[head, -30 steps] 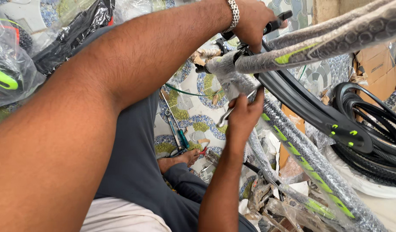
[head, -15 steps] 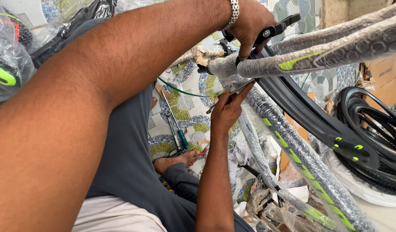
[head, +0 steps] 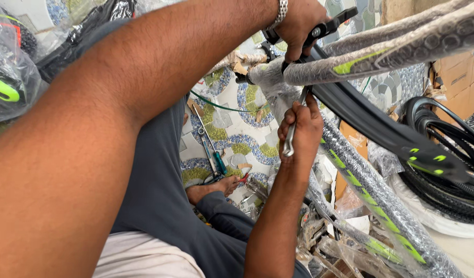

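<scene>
Wrench (head: 293, 131) work filled the centre of the head view: the right hand (head: 302, 131) was clenched around a slim metal spanner, its upper end tucked up under the bubble-wrapped bicycle frame (head: 381, 49), its ring end hanging below the fist. Upper centre of the frame, the left hand (head: 299, 23) was gripping a black tool (head: 329, 27) on top of that same joint, wrist bracelet (head: 282, 10) showing. Judging from this, good form meant holding the top tool dead steady as a counter-hold, seating the spanner fully on its fastener, and turning in short, controlled strokes so nothing slipped into the wrapping. Lower centre, screwdrivers and pliers (head: 216, 164) lay on the patterned floor (head: 247, 139) beside a bare foot (head: 214, 188). Black tyres (head: 448, 154) were stacked at right.
</scene>
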